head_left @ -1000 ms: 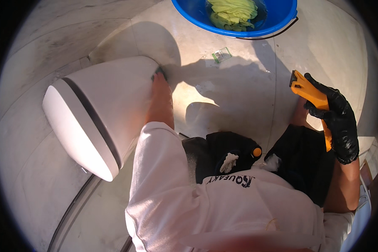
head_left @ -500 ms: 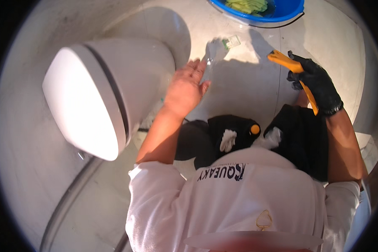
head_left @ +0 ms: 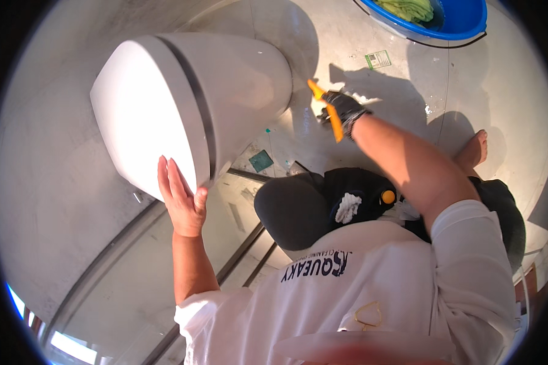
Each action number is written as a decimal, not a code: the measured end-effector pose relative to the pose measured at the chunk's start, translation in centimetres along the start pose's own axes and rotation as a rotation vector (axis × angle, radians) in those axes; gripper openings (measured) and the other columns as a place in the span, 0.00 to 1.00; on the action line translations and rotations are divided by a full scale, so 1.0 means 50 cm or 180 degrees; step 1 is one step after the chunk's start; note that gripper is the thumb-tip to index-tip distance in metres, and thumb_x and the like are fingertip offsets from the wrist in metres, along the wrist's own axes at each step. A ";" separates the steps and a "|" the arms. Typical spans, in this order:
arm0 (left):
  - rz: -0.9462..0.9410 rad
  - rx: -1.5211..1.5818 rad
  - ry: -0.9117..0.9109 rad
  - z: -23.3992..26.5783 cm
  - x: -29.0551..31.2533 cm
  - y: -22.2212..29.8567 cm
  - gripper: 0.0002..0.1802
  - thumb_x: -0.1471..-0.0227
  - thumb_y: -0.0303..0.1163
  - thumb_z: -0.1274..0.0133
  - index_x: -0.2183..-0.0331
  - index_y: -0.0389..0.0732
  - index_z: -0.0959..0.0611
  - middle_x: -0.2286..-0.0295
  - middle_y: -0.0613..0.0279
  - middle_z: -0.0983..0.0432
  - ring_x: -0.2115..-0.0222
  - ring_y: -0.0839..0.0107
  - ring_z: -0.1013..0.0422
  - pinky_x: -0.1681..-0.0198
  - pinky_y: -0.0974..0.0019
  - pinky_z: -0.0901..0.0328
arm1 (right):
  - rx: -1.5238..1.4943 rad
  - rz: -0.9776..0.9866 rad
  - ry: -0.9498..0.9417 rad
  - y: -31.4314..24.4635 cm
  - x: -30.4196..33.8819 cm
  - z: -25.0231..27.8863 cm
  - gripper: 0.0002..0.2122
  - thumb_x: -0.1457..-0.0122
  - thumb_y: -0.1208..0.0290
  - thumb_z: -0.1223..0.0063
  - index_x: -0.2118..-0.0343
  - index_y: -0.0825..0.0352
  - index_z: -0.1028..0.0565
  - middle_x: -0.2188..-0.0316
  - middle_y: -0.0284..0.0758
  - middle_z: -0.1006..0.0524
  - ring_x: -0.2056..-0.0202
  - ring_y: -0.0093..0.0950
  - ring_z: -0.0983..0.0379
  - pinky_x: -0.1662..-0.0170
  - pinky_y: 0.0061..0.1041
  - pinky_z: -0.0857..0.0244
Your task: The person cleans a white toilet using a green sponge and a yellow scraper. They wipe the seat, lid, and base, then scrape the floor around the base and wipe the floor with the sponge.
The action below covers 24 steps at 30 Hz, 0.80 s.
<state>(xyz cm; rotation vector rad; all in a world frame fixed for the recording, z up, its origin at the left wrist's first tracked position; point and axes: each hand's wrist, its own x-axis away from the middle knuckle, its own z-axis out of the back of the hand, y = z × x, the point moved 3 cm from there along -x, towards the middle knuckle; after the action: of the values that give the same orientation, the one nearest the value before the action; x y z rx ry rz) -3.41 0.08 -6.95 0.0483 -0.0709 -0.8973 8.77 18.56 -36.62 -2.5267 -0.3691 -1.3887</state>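
Observation:
My bare left hand (head_left: pixel 184 204) lies with its fingers stretched out on the near edge of the toilet's white lid (head_left: pixel 143 115). The lid is down over the white bowl (head_left: pixel 243 79). My right hand (head_left: pixel 346 111), in a black glove, is closed around an orange scraper-like tool (head_left: pixel 333 121). Both ends of the tool stick out past the fingers; its exact kind is unclear. That hand is over the floor, a little to the right of the toilet's base. A white label with a green edge (head_left: pixel 377 59) lies on the floor beyond it.
A blue bucket (head_left: pixel 463 27) with a green cloth (head_left: pixel 408 8) in it stands at the far right. A dark green square piece (head_left: pixel 261 160) lies near the toilet's base. A dark floor track (head_left: pixel 109 252) curves past at lower left. Wet spots show on the floor.
My left hand has moved from beside the toilet's base back onto the lid. My right hand has swung left with the orange tool, toward the base. The view has shifted.

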 end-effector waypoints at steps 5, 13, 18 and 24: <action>-0.0317 -0.0309 -0.0215 -0.003 -0.003 -0.020 0.45 0.53 0.60 0.57 0.47 0.32 0.44 0.49 0.45 0.56 0.49 0.55 0.48 0.48 0.56 0.47 | -0.0638 -0.0911 0.0037 0.138 -0.046 -0.058 0.08 0.44 0.67 0.60 0.66 0.64 0.37 0.80 0.38 0.35 0.84 0.35 0.36 0.80 0.41 0.35; -0.0645 -0.0520 -0.0253 0.002 -0.004 0.008 0.46 0.52 0.60 0.61 0.47 0.29 0.45 0.49 0.41 0.57 0.49 0.53 0.51 0.51 0.54 0.47 | -0.1154 -0.1018 -0.0200 0.150 -0.020 -0.144 0.10 0.45 0.65 0.57 0.60 0.57 0.38 0.77 0.38 0.35 0.79 0.37 0.34 0.79 0.45 0.36; -0.0749 -0.0508 -0.0202 0.007 0.014 0.018 0.46 0.52 0.61 0.61 0.46 0.30 0.47 0.49 0.40 0.56 0.47 0.52 0.55 0.49 0.53 0.51 | -0.1197 -0.1025 -0.0041 0.144 -0.039 -0.140 0.12 0.45 0.65 0.56 0.58 0.57 0.38 0.76 0.38 0.35 0.79 0.36 0.34 0.78 0.43 0.34; -0.0800 -0.0613 -0.0246 0.013 0.026 0.026 0.45 0.53 0.60 0.61 0.46 0.32 0.47 0.48 0.41 0.56 0.46 0.53 0.56 0.48 0.53 0.51 | -0.1010 -0.0975 -0.0112 0.107 0.018 -0.143 0.14 0.45 0.64 0.54 0.56 0.57 0.39 0.75 0.37 0.35 0.79 0.35 0.33 0.77 0.41 0.32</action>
<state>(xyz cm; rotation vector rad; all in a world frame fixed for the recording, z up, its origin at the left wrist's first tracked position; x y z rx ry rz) -1.64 -0.15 -6.14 -0.1602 -0.0508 -1.1537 5.36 11.31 -32.54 -2.8460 -0.6080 -1.6259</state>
